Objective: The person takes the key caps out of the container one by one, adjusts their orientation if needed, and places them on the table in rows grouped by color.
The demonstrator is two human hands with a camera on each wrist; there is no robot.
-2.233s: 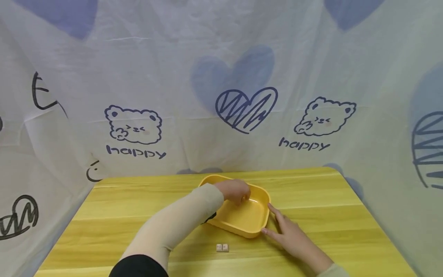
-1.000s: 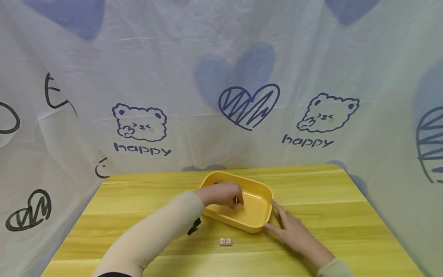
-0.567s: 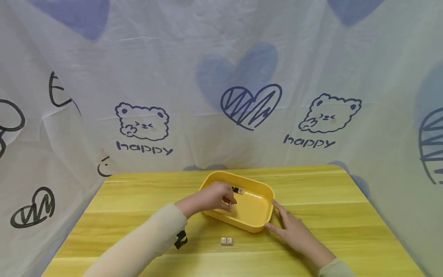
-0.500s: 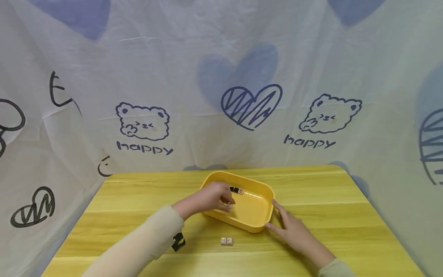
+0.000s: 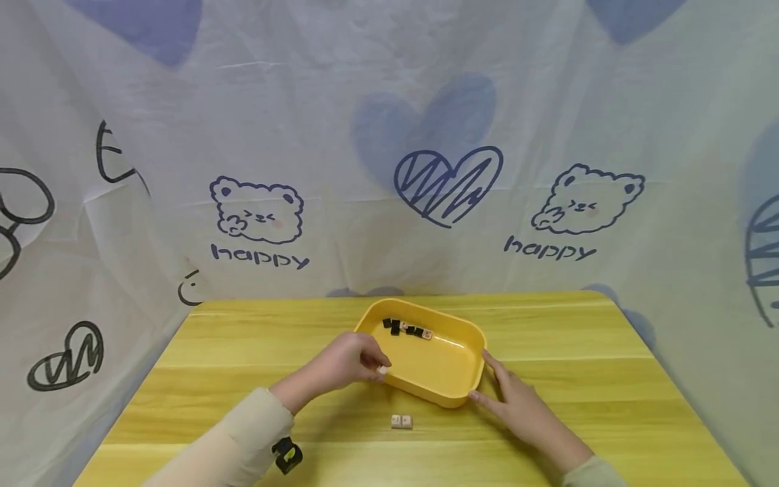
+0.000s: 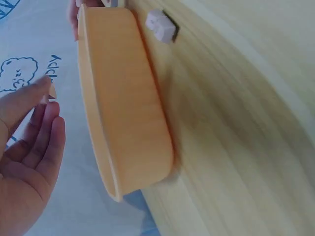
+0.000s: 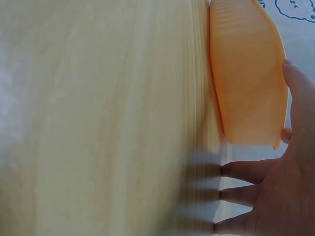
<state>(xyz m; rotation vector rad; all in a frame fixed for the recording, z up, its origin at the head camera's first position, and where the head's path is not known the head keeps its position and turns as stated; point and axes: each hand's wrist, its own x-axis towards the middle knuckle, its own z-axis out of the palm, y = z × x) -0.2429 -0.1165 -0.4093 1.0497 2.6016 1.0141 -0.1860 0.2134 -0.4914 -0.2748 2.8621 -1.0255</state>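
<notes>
My left hand (image 5: pixel 347 362) pinches a small white keycap (image 5: pixel 382 370) between thumb and fingertips, over the near-left rim of a yellow plastic tray (image 5: pixel 426 390). The left wrist view shows that keycap (image 6: pixel 51 92) partly hidden by the fingers. Several black and pale keycaps (image 5: pixel 410 331) lie along the tray's far inner wall. Two white keycaps (image 5: pixel 401 422) sit side by side on the table before the tray. My right hand (image 5: pixel 517 409) touches the tray's right end with thumb and a finger; in the right wrist view, its other fingers (image 7: pixel 246 171) reach down toward the table.
The tray stands on a yellow wood-grain table (image 5: pixel 243 379). A pale cloth (image 5: pixel 341 223) with hearts and bear drawings hangs behind and at both sides. A black strap piece (image 5: pixel 286 454) sits at the left wrist.
My left hand has moved left and toward me, from deep inside the tray to its near-left rim, carrying a white keycap. Keycaps along the far wall have come into view. My right hand stays.
</notes>
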